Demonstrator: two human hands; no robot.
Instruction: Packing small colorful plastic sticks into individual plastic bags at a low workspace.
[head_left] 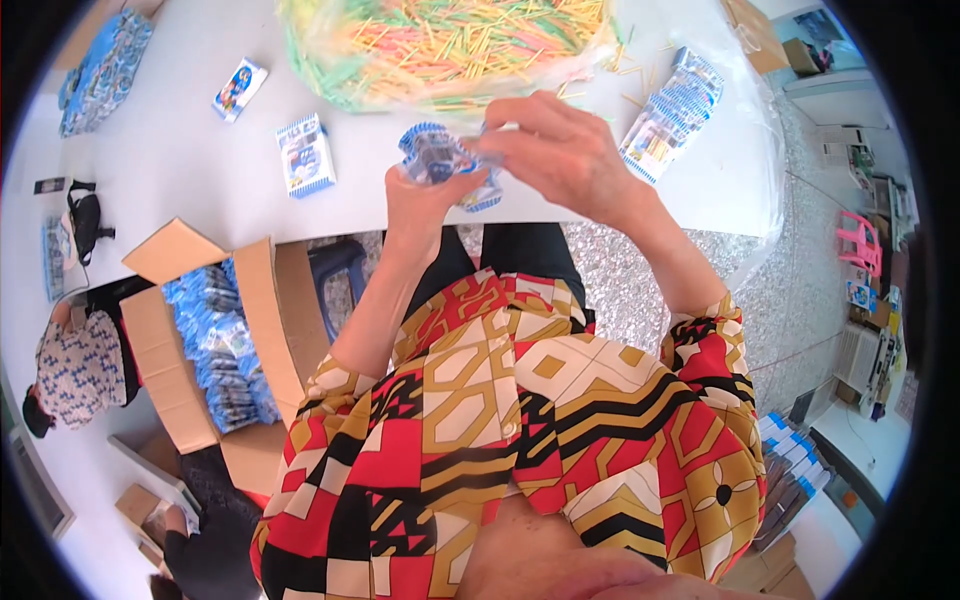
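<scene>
My left hand point(420, 205) is closed around a crinkled blue-and-white packet point(436, 150), thumb across its front, at the center of my reach; its contents blur behind shiny film. My right hand point(560, 150) has its fingertips bunched at the packet's right side, hiding part of it; I cannot tell whether they grip. At twelve o'clock a plastic bag of colored sticks point(480, 45), cut off above, blocks the way. A small box point(305, 157) sits at nine, stacked packets point(672, 115) between two and three. The table point(200, 170) lies bare beyond the box, its edge just below my hands.
</scene>
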